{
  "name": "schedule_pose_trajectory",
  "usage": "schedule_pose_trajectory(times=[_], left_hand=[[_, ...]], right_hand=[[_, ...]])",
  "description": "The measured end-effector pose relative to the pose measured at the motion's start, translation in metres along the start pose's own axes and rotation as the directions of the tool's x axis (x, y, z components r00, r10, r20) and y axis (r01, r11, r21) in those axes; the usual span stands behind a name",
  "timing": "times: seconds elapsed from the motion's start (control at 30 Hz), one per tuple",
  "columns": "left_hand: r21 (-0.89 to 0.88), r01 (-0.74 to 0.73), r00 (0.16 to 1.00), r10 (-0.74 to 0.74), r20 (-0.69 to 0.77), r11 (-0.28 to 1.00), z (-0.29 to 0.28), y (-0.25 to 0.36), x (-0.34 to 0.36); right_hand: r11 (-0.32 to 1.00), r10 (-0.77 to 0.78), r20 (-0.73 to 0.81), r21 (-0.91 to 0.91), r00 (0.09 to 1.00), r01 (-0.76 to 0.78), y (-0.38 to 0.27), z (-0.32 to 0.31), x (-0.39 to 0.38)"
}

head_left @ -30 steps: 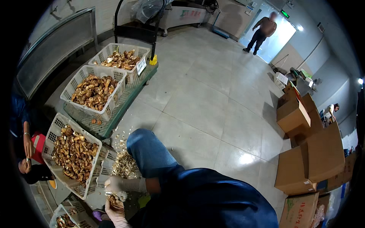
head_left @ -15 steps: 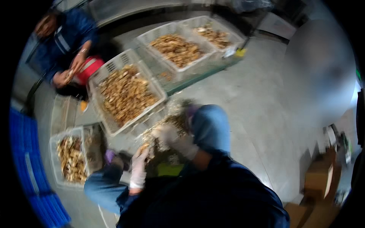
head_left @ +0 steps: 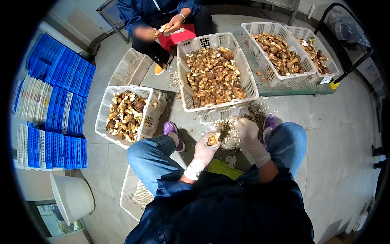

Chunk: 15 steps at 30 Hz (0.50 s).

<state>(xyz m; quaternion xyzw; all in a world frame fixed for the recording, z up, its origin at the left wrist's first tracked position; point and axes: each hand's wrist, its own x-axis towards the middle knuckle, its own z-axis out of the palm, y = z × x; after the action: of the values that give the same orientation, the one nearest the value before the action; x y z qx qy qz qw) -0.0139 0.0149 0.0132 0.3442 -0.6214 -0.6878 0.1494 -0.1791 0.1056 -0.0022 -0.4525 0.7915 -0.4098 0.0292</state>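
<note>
Between my knees, my left hand (head_left: pixel 205 150), in a white glove, grips a brown and pale mushroom (head_left: pixel 214 139). Just to its right is my right hand (head_left: pixel 248 132), gloved too, with its fingers curled closed; whatever they may hold is hidden. Pale trimmings (head_left: pixel 228 134) lie scattered on the floor below and beyond both hands. Straight ahead, a white plastic crate (head_left: pixel 250 91) is heaped with brown mushrooms (head_left: pixel 213 77). To the left, a smaller white crate (head_left: pixel 98 122) holds cleaner-looking mushrooms (head_left: pixel 126 116).
A co-worker (head_left: pixel 162 24) sits beyond the crates, holding a small pale piece. On a green pallet (head_left: pixel 280 90) at the far right stand more mushroom crates (head_left: pixel 270 73), beside a black-handled cart (head_left: pixel 357 61). Blue crates (head_left: pixel 69 85) are stacked left, near a white tub (head_left: pixel 73 197).
My view has swung left and steadied, so the crates appear farther right and the blue stacks show more fully. The mushroom stays in my left hand; my right hand remains close beside it.
</note>
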Motion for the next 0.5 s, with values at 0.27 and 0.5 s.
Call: schedule_pose_trajectory(times=[0.27,0.5], left_hand=[[-0.467,0.33,0.942,-0.254,0.218,0.82,-0.018,-0.002,0.009],[-0.673,0.543,0.837,-0.386,0.388,0.502,-0.022,0.0,0.005]], right_hand=[[0.999,0.035,-0.001,0.031,0.999,-0.035,0.002,0.0,-0.002],[0.9,0.418,0.054,0.109,0.907,-0.421,-0.022,-0.008,0.0]])
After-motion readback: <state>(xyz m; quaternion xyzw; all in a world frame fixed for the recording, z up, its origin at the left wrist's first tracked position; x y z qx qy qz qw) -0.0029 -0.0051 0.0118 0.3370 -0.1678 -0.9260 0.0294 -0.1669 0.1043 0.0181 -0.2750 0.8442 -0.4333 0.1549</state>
